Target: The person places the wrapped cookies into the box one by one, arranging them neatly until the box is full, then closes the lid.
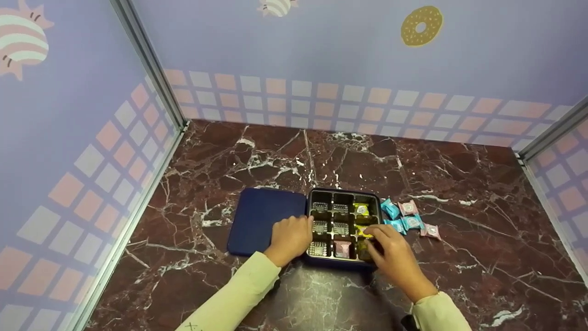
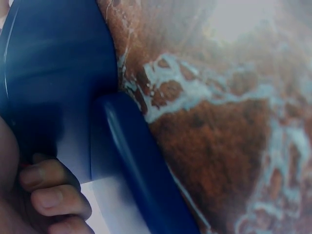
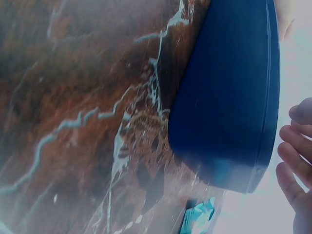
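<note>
A dark blue tin box [image 1: 342, 262] lies with its lid [image 1: 262, 216] laid back to the left. It has a divided tray inside. My left hand [image 1: 291, 236] holds the box's left edge beside the lid, its fingers [image 2: 51, 197] curled in the left wrist view. Over the tray's right column, my right hand [image 1: 392, 248] touches a yellow wrapped candy [image 1: 361, 230] with its fingertips. Another yellow candy [image 1: 361, 209] sits in the back right compartment, and a pink candy [image 1: 342, 248] in the front middle one. The right hand partly covers the front right compartment.
Right of the box lie loose blue candies [image 1: 412, 222] and pink candies [image 1: 430, 231] on the dark red marbled table [image 1: 482, 202]. Patterned panels [image 1: 294, 55] stand along the back, left and right sides.
</note>
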{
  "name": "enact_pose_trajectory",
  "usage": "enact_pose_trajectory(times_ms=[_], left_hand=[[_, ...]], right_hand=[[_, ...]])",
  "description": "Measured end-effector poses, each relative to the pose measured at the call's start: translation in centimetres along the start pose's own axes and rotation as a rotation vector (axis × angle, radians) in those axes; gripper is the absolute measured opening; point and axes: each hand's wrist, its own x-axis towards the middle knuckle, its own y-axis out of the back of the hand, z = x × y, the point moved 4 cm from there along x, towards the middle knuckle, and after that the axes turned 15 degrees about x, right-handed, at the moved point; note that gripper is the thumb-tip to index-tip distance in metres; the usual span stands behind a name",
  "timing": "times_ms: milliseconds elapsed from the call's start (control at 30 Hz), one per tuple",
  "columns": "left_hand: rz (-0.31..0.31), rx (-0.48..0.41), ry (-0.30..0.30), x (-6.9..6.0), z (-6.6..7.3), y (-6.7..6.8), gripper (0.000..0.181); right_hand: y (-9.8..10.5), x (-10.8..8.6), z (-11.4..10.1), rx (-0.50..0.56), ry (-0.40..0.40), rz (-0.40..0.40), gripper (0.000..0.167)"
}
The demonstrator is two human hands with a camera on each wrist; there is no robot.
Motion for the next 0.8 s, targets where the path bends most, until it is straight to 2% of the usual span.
enact_pose_trajectory(times_ms=[167,433,667,800], left_hand=[[0.023,-0.012,-0.005,-0.1,-0.1,-0.1,0.050],[0.026,-0.005,-0.015,0.0,0.0,-0.1,0.050],[0.063,0.017,-0.025,-0.1,0.1,0.2,0.050],[0.045,0.012,-0.020,-0.1,0.0,0.3,0.050]], right_hand=[[0.6,-0.3,0.7,-0.027,-0.025,0.034,0.024],[1.4,-1.3,1.6,-0.053,-0.143,0.039,0.021],[2.0,-1.9,2.2,-0.077,-0.147,0.050,0.019],[2.4,-2.3,2.7,-0.089,-0.160,0.079,0.019]])
